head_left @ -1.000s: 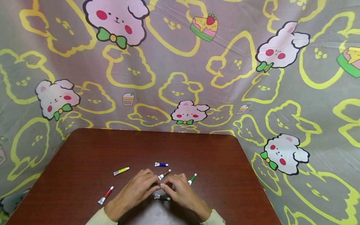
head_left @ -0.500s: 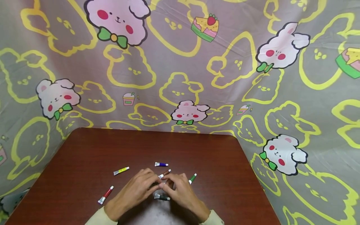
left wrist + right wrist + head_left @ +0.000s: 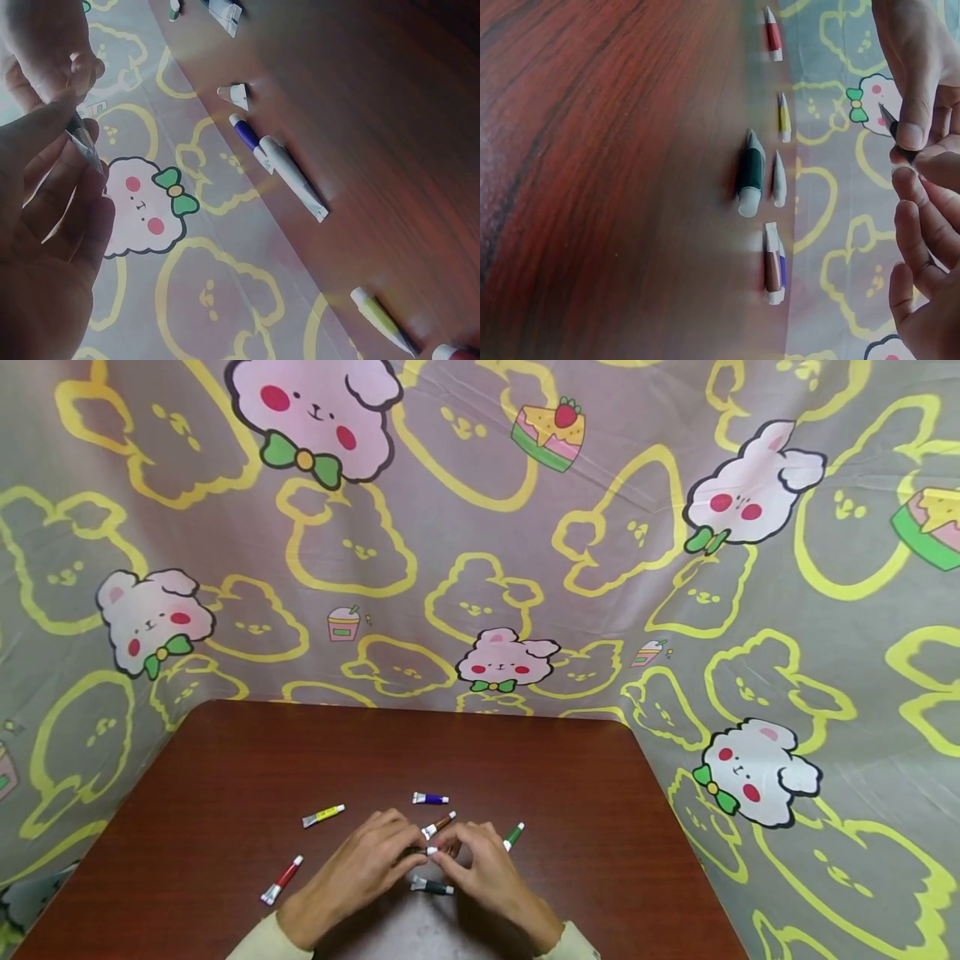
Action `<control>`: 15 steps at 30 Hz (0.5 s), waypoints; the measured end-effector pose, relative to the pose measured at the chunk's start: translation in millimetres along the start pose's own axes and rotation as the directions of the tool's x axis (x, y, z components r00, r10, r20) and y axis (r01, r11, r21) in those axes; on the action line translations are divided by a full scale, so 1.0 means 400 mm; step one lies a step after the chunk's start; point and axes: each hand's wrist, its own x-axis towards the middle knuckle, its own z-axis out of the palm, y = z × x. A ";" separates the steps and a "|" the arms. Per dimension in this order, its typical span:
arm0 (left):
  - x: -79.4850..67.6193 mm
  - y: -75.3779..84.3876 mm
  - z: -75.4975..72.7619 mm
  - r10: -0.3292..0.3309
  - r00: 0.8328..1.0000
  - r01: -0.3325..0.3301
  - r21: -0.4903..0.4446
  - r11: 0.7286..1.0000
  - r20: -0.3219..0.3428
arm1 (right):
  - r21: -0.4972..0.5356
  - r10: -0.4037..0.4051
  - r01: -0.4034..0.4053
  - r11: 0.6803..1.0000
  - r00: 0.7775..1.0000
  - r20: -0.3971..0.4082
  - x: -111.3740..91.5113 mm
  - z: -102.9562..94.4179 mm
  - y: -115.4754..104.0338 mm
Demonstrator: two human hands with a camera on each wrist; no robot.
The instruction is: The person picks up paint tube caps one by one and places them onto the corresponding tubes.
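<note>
My left hand (image 3: pixel 367 860) holds a small dark paint tube (image 3: pixel 84 141) by its body, above the near part of the table. The tube's silver crimped end shows in the left wrist view, and its white cap (image 3: pixel 431 851) points towards my right hand (image 3: pixel 483 868). Thumb and forefinger of the right hand pinch at that cap, the other fingers loosely bent. Below the hands lies a dark green tube (image 3: pixel 432 886). Just beyond them is a brown tube (image 3: pixel 439 825), and a green tube (image 3: pixel 514 835) lies beside the right hand, partly covered by it.
A blue tube (image 3: pixel 431 799) lies farther back on the brown table (image 3: pixel 420 743). To the left are a yellow tube (image 3: pixel 324 816) and a red tube (image 3: pixel 282 881). A pale tube (image 3: pixel 779 178) shows in the right wrist view. A patterned cloth (image 3: pixel 405 610) surrounds the table.
The right fingertips have shifted slightly at the cap, and more of the white cap now shows between the hands. The left hand and the tubes on the table stay in place.
</note>
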 end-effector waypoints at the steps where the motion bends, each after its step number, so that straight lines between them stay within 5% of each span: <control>1: 0.001 0.001 0.000 0.002 1.000 -0.002 0.001 1.000 -0.002 | -0.003 0.006 -0.006 1.000 1.000 0.001 0.000 0.000 -0.001; 15: 0.017 0.008 0.003 0.029 0.999 -0.030 -0.034 0.999 -0.034 | -0.023 0.090 -0.090 0.996 0.996 0.022 -0.002 0.008 -0.006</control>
